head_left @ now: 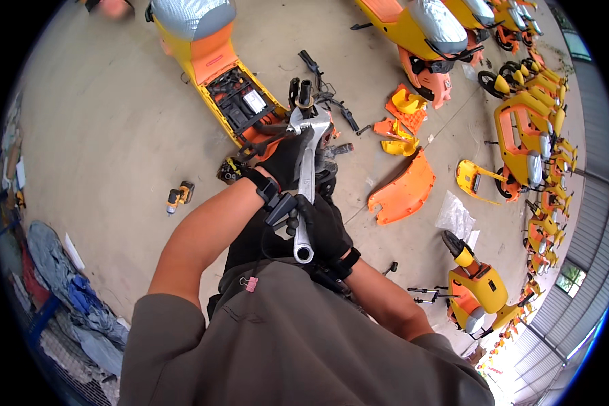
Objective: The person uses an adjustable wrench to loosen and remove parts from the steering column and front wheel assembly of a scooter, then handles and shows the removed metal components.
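The large silver adjustable wrench (306,169) stands in front of the person's body, its head up against a dark upright tube (306,91) and the ring end of its handle pointing back toward the shirt. The right hand (323,229), in a black glove, has its grip closed round the lower handle, with the fingers curled over the metal. The left hand (282,161), gloved as well, is beside the upper handle, just below the wrench head; its fingers are mostly hidden, so how far its grip is closed, and on what, cannot be told. Whether the wrench jaws are tight on the tube cannot be told either.

Just beyond the left hand is a yellow and orange scooter (213,64) with a silver seat cover, its floor compartment uncovered to show black parts and a white label. A yellow and black cordless drill (180,197) lies on the concrete floor (115,128) to the left. To the right lie a curved orange panel (404,189), a yellow frame piece (468,179) and a clear plastic bag (455,214), with more yellow scooters lined up farther right.
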`<state>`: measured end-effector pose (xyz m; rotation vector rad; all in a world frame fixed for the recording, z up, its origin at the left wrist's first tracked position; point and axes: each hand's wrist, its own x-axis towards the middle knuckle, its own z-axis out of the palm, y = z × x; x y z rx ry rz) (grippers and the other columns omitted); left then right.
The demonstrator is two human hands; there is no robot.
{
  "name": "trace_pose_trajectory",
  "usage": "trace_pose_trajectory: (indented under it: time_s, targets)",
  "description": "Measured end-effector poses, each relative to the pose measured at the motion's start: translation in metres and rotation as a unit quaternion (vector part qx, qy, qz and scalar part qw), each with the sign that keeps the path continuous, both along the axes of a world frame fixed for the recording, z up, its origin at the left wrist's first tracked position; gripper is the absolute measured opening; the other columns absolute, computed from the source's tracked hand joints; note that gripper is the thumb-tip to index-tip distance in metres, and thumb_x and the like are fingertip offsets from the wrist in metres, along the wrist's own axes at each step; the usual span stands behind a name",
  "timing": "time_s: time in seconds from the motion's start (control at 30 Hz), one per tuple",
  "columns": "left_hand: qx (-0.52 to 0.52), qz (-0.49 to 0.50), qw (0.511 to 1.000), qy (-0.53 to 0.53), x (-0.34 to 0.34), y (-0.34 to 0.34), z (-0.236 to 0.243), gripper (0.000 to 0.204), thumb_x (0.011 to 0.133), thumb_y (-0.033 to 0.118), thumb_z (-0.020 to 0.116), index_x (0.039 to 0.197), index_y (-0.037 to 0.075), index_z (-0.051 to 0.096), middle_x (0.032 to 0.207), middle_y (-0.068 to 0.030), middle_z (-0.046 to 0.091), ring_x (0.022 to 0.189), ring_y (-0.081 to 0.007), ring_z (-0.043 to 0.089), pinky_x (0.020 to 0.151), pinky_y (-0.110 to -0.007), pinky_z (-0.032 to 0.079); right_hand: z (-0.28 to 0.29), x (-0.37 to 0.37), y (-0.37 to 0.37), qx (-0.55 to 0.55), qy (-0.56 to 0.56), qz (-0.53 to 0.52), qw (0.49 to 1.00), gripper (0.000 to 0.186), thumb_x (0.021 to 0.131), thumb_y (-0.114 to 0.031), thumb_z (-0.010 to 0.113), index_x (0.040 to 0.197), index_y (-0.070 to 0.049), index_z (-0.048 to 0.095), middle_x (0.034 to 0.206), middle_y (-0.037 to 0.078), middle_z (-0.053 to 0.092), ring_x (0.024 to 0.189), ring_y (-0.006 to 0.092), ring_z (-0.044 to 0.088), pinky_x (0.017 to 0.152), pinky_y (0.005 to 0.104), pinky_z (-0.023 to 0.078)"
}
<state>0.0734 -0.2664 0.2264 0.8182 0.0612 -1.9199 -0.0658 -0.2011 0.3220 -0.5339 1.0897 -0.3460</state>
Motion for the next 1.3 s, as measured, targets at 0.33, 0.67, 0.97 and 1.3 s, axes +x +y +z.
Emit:
trace_pose_trajectory:
  time_s: [0.33, 0.67, 0.97, 1.3]
  targets:
    - [0.030, -0.095, 0.994, 0.053, 0.019, -0.013, -0.028, 0.074, 0.088, 0.071, 0.050, 0.106, 0.000, 0.062, 0.078, -0.0149, 0.067, 0.062, -0.0276, 0.067, 0.058, -0.039, 0.058, 0.002, 0.024, 0.015, 0.003, 0.016, -0.058, 0.998, 0.016, 0.102, -0.023, 0.050, 0.100, -0.007, 0.051, 0.071, 0.001, 0.055, 0.054, 0.0097, 0.054, 0.048, 0.0249, 0.048]
    - [0.091, -0.063, 0.992, 0.057, 0.022, -0.008, -0.023, 0.039, 0.098, 0.041, 0.053, 0.122, 0.009, 0.053, 0.090, -0.0130, 0.068, 0.072, -0.0279, 0.069, 0.065, -0.043, 0.060, -0.004, 0.034, 0.028, 0.008, 0.024, -0.076, 0.997, 0.016, 0.102, -0.024, 0.051, 0.103, -0.009, 0.048, 0.073, 0.002, 0.055, 0.056, 0.0111, 0.056, 0.050, 0.0264, 0.050]
    - [0.109, -0.074, 0.991, 0.002, 0.030, -0.020, 0.019, 0.044, 0.099, 0.048, 0.051, 0.117, 0.008, 0.059, 0.092, -0.0139, 0.069, 0.076, -0.0271, 0.070, 0.072, -0.041, 0.061, -0.002, 0.049, 0.027, -0.007, 0.056, -0.086, 0.995, 0.016, 0.103, -0.022, 0.048, 0.099, -0.006, 0.048, 0.073, 0.003, 0.056, 0.054, 0.0104, 0.055, 0.048, 0.0259, 0.049]
    - [0.021, -0.036, 0.999, 0.011, 0.029, -0.010, -0.034, 0.035, 0.098, 0.023, 0.056, 0.124, -0.001, 0.056, 0.105, -0.0175, 0.068, 0.092, -0.0283, 0.069, 0.084, -0.041, 0.058, -0.010, 0.044, 0.031, -0.008, 0.027, -0.100, 0.995, 0.015, 0.103, -0.021, 0.048, 0.102, -0.006, 0.047, 0.073, 0.003, 0.056, 0.055, 0.0106, 0.056, 0.048, 0.0258, 0.049]
